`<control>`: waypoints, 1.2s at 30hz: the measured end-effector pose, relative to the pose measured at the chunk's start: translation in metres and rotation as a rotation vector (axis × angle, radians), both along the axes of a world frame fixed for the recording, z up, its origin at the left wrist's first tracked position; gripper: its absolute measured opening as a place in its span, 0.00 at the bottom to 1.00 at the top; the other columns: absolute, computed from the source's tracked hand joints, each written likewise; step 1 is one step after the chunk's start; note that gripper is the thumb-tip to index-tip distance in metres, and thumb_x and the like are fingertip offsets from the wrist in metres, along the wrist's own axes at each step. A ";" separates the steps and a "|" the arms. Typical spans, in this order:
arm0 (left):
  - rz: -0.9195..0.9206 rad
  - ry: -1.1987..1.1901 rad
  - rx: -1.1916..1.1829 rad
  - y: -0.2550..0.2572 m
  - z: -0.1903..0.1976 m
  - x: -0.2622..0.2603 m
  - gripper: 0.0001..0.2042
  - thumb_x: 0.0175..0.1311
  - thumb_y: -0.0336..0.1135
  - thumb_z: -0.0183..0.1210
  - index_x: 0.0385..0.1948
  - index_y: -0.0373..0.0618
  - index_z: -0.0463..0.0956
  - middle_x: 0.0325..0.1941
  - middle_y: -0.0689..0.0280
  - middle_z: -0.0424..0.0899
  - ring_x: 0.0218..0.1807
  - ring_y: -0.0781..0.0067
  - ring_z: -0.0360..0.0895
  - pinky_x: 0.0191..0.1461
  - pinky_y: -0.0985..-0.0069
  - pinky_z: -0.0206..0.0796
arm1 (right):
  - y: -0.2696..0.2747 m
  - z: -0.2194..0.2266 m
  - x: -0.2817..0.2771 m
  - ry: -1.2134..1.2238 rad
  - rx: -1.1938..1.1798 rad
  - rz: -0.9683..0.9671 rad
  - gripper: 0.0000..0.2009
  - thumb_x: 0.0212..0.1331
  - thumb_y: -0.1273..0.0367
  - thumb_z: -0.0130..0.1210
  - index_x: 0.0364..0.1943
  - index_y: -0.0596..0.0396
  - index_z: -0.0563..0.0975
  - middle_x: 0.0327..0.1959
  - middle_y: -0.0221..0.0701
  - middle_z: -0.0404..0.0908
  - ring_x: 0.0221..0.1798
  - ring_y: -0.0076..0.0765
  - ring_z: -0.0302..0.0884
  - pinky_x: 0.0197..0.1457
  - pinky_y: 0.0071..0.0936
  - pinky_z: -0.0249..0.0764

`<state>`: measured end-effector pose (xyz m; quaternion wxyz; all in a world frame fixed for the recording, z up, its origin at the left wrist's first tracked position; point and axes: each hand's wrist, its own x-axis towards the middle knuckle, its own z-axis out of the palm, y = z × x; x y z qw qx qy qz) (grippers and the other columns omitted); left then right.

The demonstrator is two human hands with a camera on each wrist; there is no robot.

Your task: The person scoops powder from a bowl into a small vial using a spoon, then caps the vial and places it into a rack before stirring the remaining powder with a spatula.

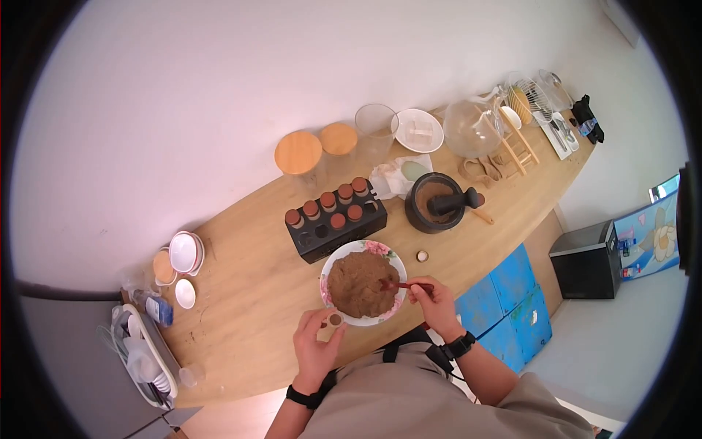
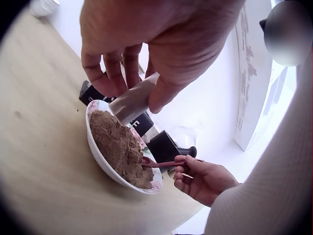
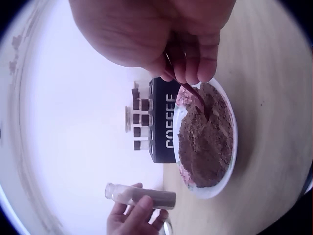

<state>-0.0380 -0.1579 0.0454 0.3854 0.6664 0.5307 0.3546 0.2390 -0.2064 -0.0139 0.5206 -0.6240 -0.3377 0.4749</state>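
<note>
My left hand (image 1: 314, 347) holds a small glass vial (image 3: 146, 197) between thumb and fingers, beside the bowl's near left edge. Its clear mouth points up, and brown powder fills the lower part. A red-brown spoon (image 1: 413, 286) is pinched in my right hand (image 1: 436, 307), its tip sunk in a heap of brown powder (image 1: 358, 282). That heap fills a white bowl with pink flowers on its rim (image 1: 379, 249). Right of the bowl lies a small round cap (image 1: 422, 256) on the table.
Behind the bowl stands a black rack (image 1: 336, 238) with several capped vials. A dark mortar (image 1: 431, 221) with a pestle (image 1: 455, 203) is to its right. Wooden-lidded jars (image 1: 298, 155) line the wall. White dishes (image 1: 185, 294) and a dish basket (image 1: 157, 351) are at the left.
</note>
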 end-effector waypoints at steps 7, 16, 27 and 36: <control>0.028 -0.009 -0.008 0.001 0.004 0.012 0.20 0.59 0.23 0.74 0.54 0.46 0.87 0.50 0.59 0.87 0.50 0.60 0.86 0.50 0.68 0.79 | 0.007 0.001 0.038 0.151 -0.051 0.080 0.10 0.79 0.72 0.58 0.55 0.63 0.84 0.40 0.31 0.88 0.40 0.24 0.84 0.48 0.26 0.83; 0.067 0.010 0.050 0.009 -0.006 0.021 0.19 0.59 0.22 0.75 0.53 0.45 0.88 0.51 0.60 0.87 0.52 0.63 0.86 0.53 0.70 0.80 | 0.020 0.004 0.057 0.278 -0.047 0.125 0.10 0.79 0.72 0.57 0.55 0.64 0.83 0.40 0.33 0.88 0.39 0.27 0.85 0.46 0.29 0.84; 0.064 0.101 0.074 0.014 -0.017 0.028 0.19 0.59 0.22 0.74 0.53 0.44 0.88 0.49 0.58 0.86 0.50 0.59 0.86 0.54 0.68 0.83 | 0.046 0.039 0.059 0.343 0.021 0.218 0.10 0.79 0.71 0.57 0.53 0.64 0.83 0.39 0.35 0.88 0.39 0.30 0.86 0.46 0.31 0.84; 0.053 0.190 0.057 0.021 -0.013 0.032 0.19 0.57 0.27 0.74 0.53 0.49 0.88 0.49 0.57 0.85 0.54 0.51 0.82 0.58 0.60 0.78 | 0.052 0.059 0.055 0.340 0.095 0.250 0.09 0.79 0.71 0.58 0.52 0.64 0.84 0.39 0.36 0.89 0.40 0.30 0.86 0.46 0.31 0.84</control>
